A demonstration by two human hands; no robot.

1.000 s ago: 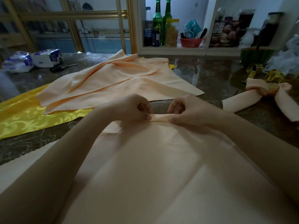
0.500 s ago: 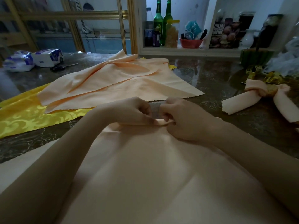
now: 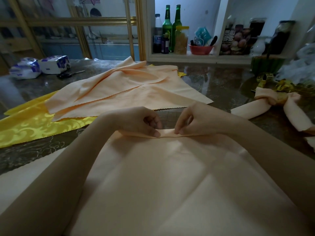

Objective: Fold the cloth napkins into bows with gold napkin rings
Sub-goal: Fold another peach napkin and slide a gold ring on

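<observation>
At 6 o'clock, nearest: peach napkin (image 3: 170, 184) spread flat on the desk (image 3: 221, 86), far edge turned over into a narrow fold. On that fold, side by side: left hand (image 3: 139, 121), thumb and curled fingers pinching the folded edge; right hand (image 3: 196, 120) just beside it, thumb and fingertips pinching the same edge, only a short stretch of cloth between the two. Forearms lying over the napkin's left and right sides.

At 9 o'clock, yellow patterned cloth (image 3: 25, 126) flat on the desk, partly under a loose pile of napkins (image 3: 127, 89) in the same peach colour, at 12 o'clock just beyond the hands. At 3 o'clock, a finished napkin bow (image 3: 247, 111), cinched at the middle by a gold ring (image 3: 281, 97); more gold rings (image 3: 265, 77) behind it at 2 o'clock.

Farther out at 10 o'clock, scissors (image 3: 69, 74) beside two wrapped tissue packs (image 3: 39, 67). Farthest, at 1 o'clock, a shelf (image 3: 196, 57) with two green bottles (image 3: 167, 26) and a red bowl (image 3: 201, 49).
</observation>
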